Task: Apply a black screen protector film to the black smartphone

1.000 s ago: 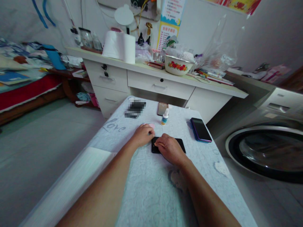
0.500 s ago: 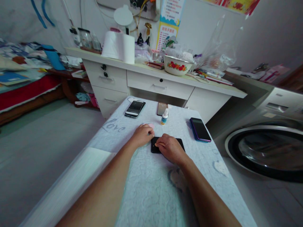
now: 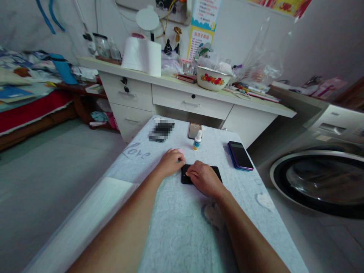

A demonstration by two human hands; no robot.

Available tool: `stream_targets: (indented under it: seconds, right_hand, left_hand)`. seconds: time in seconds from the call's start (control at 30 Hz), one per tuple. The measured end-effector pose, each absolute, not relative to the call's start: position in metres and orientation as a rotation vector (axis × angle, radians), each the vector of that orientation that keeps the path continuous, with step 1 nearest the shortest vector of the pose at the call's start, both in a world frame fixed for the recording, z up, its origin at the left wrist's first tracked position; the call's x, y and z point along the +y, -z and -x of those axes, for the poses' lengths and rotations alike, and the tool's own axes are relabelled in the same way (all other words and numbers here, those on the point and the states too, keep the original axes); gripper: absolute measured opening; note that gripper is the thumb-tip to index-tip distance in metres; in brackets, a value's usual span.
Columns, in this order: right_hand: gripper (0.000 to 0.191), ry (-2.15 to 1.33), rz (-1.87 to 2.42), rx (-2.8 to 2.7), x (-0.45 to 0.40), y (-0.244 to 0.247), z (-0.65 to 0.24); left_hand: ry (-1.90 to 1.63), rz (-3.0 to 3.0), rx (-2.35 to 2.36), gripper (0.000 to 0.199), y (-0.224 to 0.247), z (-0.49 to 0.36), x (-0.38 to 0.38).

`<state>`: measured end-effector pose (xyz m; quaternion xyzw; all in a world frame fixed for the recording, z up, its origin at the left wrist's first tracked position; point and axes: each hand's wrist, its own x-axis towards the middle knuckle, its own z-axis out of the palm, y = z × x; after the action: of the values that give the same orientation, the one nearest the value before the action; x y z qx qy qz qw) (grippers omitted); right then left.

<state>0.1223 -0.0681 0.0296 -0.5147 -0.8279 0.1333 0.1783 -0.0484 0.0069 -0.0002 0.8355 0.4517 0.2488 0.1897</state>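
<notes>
A black phone lies flat on the cloth-covered table, its long side running left to right. My left hand rests at the phone's left end, fingers curled in and fingertips at its corner. Over the middle of the phone, my right hand is closed with its fingers pinched together against the surface. Whatever those fingers hold is hidden. Just behind my left hand a small pink item partly shows. Beyond the phone stands a small white spray bottle with a blue and yellow label.
Stacked phones lie at the table's right edge, a brown-gold phone behind the bottle, and a pixelated pile at far left. A white desk bearing a flowered bowl stands behind; a washing machine is to the right.
</notes>
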Motion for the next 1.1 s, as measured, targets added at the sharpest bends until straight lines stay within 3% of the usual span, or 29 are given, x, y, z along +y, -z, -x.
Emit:
stream_targets:
  seconds: [1.1]
  right_hand:
    - [0.012, -0.449, 1.391, -2.324, -0.0673, -0.0279, -0.1255]
  left_hand:
    - [-0.711, -2.332, 1.263, 0.009, 0.0005, 0.0484, 0.0068]
